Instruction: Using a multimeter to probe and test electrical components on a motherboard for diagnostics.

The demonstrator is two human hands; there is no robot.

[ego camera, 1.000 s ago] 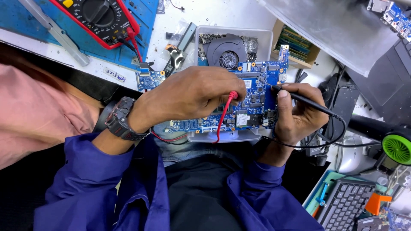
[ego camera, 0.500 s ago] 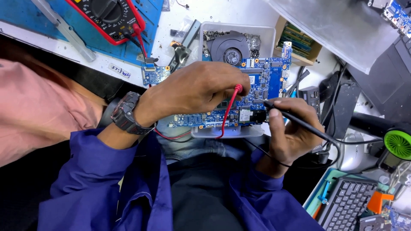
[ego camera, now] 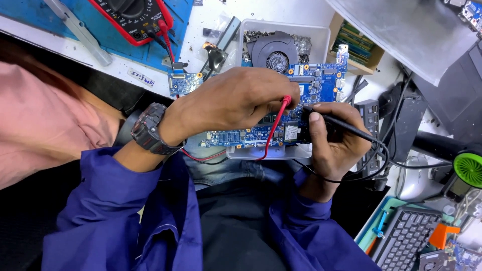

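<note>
Board: blue rectangular circuit board w/ black chips and a white label, lying on a pale plastic tray at the bench edge, just in front of me.
Left hand: I see it arched over board centre, fingers clenched on thin red probe, tip down.
Right hand: curled at board's right edge, grasping slim black probe, pen-style, tip on board.

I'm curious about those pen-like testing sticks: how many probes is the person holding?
2. The red probe is in the left hand; the black probe is in the right hand. Both tips meet the blue circuit board.
</note>
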